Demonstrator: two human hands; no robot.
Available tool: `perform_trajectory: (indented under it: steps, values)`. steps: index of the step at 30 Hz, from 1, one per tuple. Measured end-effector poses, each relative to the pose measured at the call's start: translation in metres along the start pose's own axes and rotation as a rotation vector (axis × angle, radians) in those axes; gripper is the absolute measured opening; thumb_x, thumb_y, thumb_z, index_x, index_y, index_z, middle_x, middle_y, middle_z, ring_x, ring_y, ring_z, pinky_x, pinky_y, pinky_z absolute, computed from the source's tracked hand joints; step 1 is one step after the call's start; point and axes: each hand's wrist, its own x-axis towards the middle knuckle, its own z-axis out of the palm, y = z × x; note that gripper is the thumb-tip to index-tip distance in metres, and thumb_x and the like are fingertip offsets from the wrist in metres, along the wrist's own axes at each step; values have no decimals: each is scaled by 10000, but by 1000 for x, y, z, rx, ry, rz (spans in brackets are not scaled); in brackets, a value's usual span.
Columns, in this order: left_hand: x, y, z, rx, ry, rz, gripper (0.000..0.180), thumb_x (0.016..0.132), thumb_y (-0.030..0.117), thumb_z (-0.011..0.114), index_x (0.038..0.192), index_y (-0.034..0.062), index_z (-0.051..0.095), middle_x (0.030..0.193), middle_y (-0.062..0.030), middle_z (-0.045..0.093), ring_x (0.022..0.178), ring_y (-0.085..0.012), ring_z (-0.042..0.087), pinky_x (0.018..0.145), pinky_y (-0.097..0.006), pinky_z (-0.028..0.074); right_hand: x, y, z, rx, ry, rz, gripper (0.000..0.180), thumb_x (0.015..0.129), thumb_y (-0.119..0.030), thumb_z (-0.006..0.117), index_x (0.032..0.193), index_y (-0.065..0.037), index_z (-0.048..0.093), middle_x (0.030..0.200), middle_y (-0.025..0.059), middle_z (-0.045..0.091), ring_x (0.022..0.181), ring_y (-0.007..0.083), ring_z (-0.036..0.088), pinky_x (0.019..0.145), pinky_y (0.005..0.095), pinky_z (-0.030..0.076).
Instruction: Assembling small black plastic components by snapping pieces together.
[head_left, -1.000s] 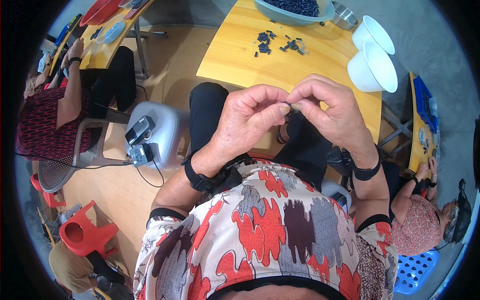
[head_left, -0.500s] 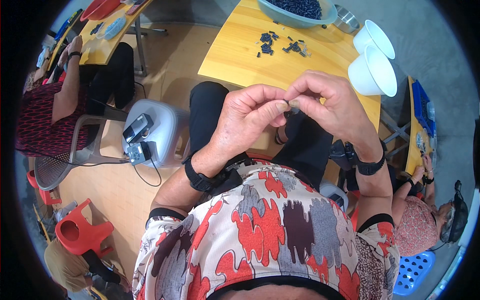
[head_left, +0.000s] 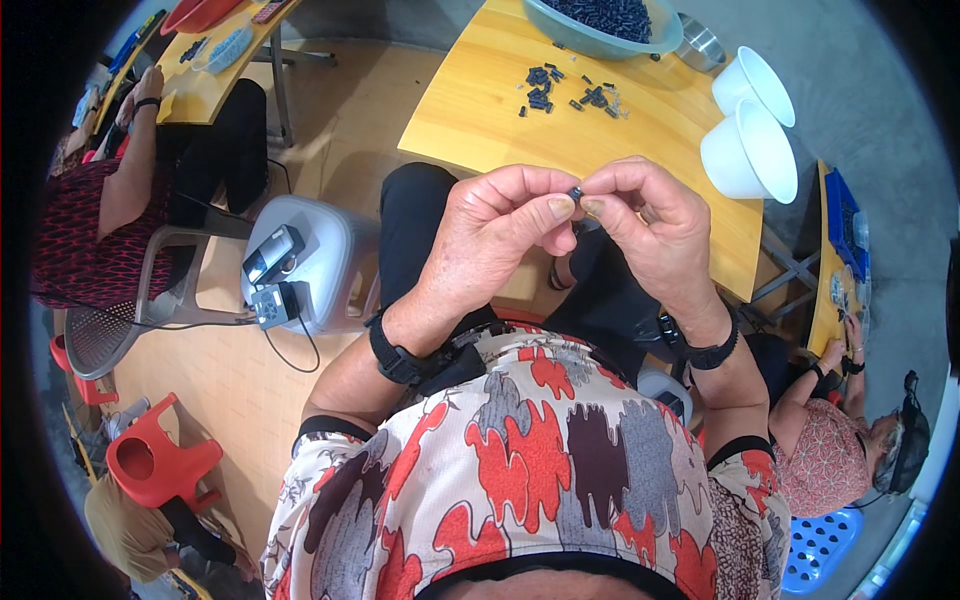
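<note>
A small dark cylindrical piece [head_left: 575,193] sits between my fingertips, over my lap just off the table's near edge. My left hand [head_left: 500,222] pinches it between thumb and forefinger. From the other side, the thumb and forefinger of my right hand [head_left: 655,222] close on it too. Most of the piece is covered by the fingers, so its exact kind does not show. Beyond my hands, similar loose dark pieces [head_left: 540,88] lie in a small scatter on the yellow wooden table [head_left: 480,120]. More of them fill a translucent bluish basin [head_left: 650,42] at the far edge.
Two white tubs [head_left: 745,150] and a metal bowl [head_left: 700,45] stand at the table's right side. A grey stool [head_left: 340,240] with black devices [head_left: 275,255] is at my left. Other people sit at tables left and right. A red stool [head_left: 165,455] stands behind left.
My right hand has shifted slightly, its wrist and forearm swinging inward and lower. The dark piece between the fingertips shows more plainly now. The view has moved a little.
</note>
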Motion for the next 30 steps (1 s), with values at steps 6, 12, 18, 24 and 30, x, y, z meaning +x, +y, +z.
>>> perform_trajectory:
  steps: [6, 12, 18, 24, 30]
  values:
    - [2, -3, -4, 5, 5, -7, 170, 871, 80, 570, 1005, -21, 596, 852, -59, 639, 673, -75, 605, 627, -192, 517, 5, -4, 0, -181, -31, -35, 79, 775, 18, 623, 849, -8, 632, 765, 55, 611, 658, 106, 600, 583, 213, 480]
    - [3, -2, -4, 16, 12, -39, 180, 864, 74, 574, 1019, -13, 603, 847, -58, 635, 684, -98, 598, 651, -222, 500, 1, 7, 3, -33, -11, 50, 85, 791, 15, 613, 872, -8, 603, 788, 50, 624, 693, 92, 606, 605, 211, 490]
    - [5, -2, -5, 52, -12, -36, 178, 875, 78, 565, 1024, -14, 596, 867, -47, 637, 711, -76, 608, 658, -200, 515, 1, 9, 5, 85, 8, 83, 89, 803, 8, 609, 887, -10, 587, 792, 42, 627, 706, 80, 602, 621, 211, 494]
    - [6, -8, -10, 50, 23, -42, 178, 874, 61, 550, 1031, -12, 590, 875, -60, 634, 720, -99, 605, 676, -227, 510, 3, 19, 3, 35, -62, 111, 97, 805, -5, 611, 900, -13, 590, 789, 34, 624, 694, 76, 590, 624, 212, 483]
    - [10, -10, -18, 36, 94, -36, 154, 871, 75, 556, 1004, 10, 599, 880, -81, 637, 689, -122, 604, 649, -238, 507, 17, 76, -22, -133, -79, 238, 106, 805, -76, 612, 872, 5, 598, 766, 42, 639, 695, 89, 598, 642, 234, 482]
